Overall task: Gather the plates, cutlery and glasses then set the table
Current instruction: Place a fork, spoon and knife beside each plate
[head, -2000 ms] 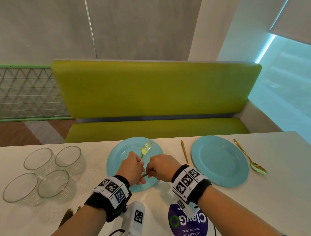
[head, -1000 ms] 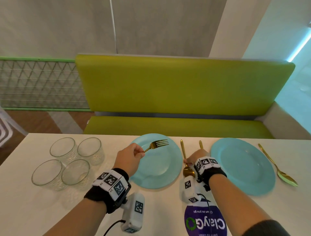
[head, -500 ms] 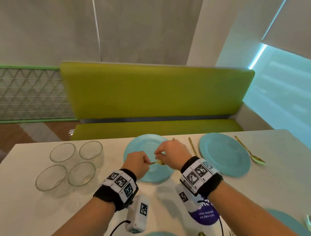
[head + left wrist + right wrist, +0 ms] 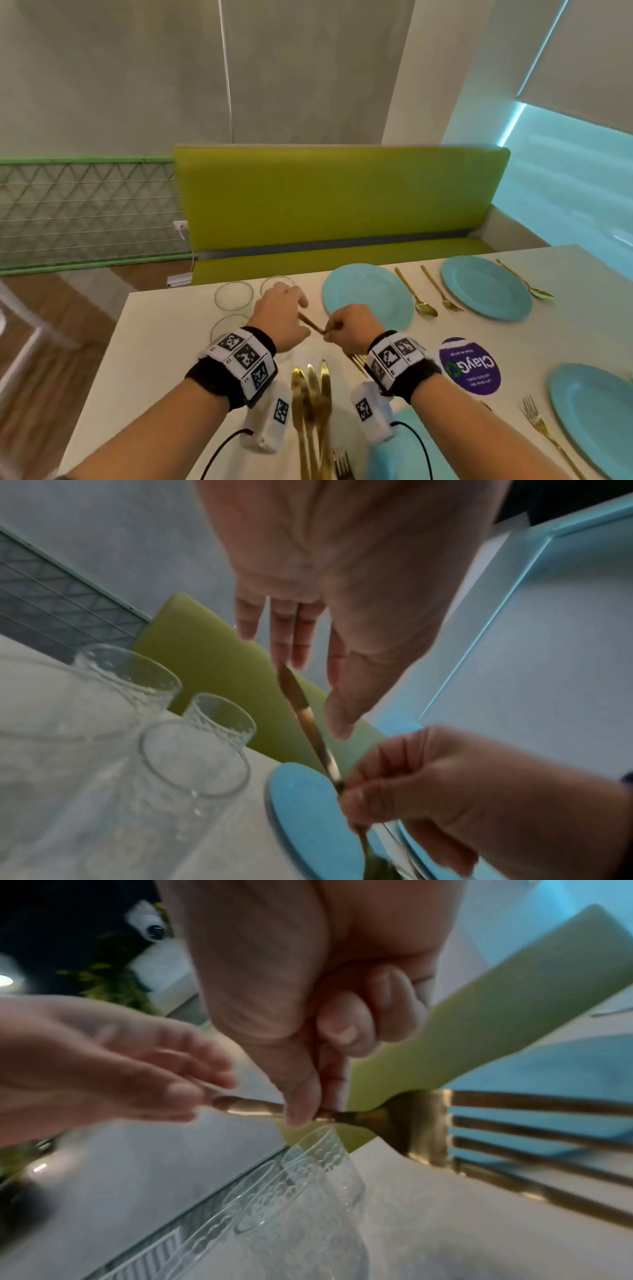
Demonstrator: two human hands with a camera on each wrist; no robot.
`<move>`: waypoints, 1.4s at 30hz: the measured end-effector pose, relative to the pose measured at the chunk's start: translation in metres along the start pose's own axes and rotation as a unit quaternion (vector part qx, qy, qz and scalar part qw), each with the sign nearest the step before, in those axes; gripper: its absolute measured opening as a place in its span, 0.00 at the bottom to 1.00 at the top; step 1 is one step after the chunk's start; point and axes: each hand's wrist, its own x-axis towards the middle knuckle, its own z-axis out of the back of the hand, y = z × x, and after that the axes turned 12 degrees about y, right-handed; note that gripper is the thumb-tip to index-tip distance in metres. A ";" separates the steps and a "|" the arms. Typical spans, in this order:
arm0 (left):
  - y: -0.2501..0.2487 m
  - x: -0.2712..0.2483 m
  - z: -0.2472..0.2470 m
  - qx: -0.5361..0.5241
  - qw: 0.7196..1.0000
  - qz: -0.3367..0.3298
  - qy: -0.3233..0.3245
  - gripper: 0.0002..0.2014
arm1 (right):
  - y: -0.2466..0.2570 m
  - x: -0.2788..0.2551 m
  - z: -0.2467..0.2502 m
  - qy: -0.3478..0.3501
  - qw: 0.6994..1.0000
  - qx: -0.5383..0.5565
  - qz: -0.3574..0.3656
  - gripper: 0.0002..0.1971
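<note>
1. The table [image 4: 164,342]: we now see more of its near side than half a second ago, including a bundle of gold cutlery [image 4: 311,394] nearer us than the far teal plate [image 4: 368,296]. Bare tabletop runs left of that plate to the table's left edge.
2. The glasses [image 4: 234,295] stand left of the plate, partly hidden behind our left hand.
3. Both hands, earlier over the plate, are now just left of it. The right hand [image 4: 352,325] pinches the fork's handle between thumb and forefinger; the left hand [image 4: 279,311] has its fingers loosely extended at the handle's end, and blur hides whether they touch it.
4. The fork [image 4: 310,322] spans the hands, with its tines hidden in the head view.
</note>
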 end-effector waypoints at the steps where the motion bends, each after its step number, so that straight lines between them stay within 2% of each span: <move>1: 0.008 -0.004 0.007 0.000 1.000 -0.002 -0.015 0.18 | 0.000 0.004 0.000 -0.010 0.999 0.040 -0.023 0.08; 4: 0.030 -0.011 0.023 -0.020 0.998 0.008 -0.054 0.16 | -0.005 0.029 0.004 -0.025 0.990 0.082 -0.107 0.09; 7: 0.050 -0.010 0.029 -0.030 0.997 0.020 -0.068 0.13 | -0.008 0.064 0.002 -0.006 0.982 0.029 -0.184 0.16; 9: 0.063 -0.006 0.030 -0.050 0.996 0.029 -0.069 0.10 | -0.009 0.087 -0.001 0.015 0.977 0.000 -0.211 0.13; 11: 0.074 0.000 0.031 -0.060 0.995 0.034 -0.072 0.08 | -0.012 0.107 -0.005 0.023 0.973 0.031 -0.229 0.10; 13: 0.081 0.004 0.033 -0.059 0.995 0.041 -0.073 0.07 | -0.016 0.124 -0.008 0.031 0.971 0.084 -0.222 0.06; 15: 0.087 0.009 0.035 -0.072 0.993 0.042 -0.082 0.06 | -0.017 0.139 -0.010 0.042 0.964 0.146 -0.219 0.17; 17: 0.091 0.013 0.036 -0.093 0.991 0.039 -0.089 0.01 | -0.013 0.149 -0.009 0.044 0.964 0.149 -0.217 0.21; 20: 0.096 0.018 0.035 -0.113 0.989 0.038 -0.084 0.04 | -0.010 0.160 -0.015 0.047 0.976 0.050 -0.205 0.21; 22: 0.098 0.021 0.034 -0.118 0.989 0.036 -0.085 0.04 | 0.001 0.152 -0.015 0.010 0.985 0.008 -0.173 0.21; 25: 0.101 0.022 0.033 -0.117 0.989 0.040 -0.083 0.04 | -0.002 0.165 -0.018 -0.003 0.985 0.000 -0.170 0.23; 26: 0.102 0.022 0.033 -0.117 0.989 0.044 -0.082 0.03 | 0.001 0.167 -0.017 0.000 0.986 -0.018 -0.168 0.19; 30: 0.105 0.019 0.033 -0.116 0.989 0.056 -0.076 0.03 | 0.005 0.173 -0.015 0.050 0.973 -0.158 -0.163 0.08; 33: 0.106 0.015 0.033 -0.117 0.988 0.058 -0.079 0.03 | 0.003 0.174 -0.012 0.061 0.956 -0.246 -0.149 0.07; 37: 0.104 0.009 0.029 -0.114 0.988 0.056 -0.085 0.01 | 0.003 0.167 -0.015 0.060 0.957 -0.241 -0.152 0.06; 40: 0.103 0.005 0.026 -0.111 0.988 0.054 -0.090 0.02 | 0.000 0.169 -0.018 0.012 0.968 -0.189 -0.164 0.18; 42: 0.102 0.002 0.024 -0.112 0.988 0.056 -0.088 0.04 | -0.001 0.166 -0.018 -0.002 0.970 -0.188 -0.155 0.15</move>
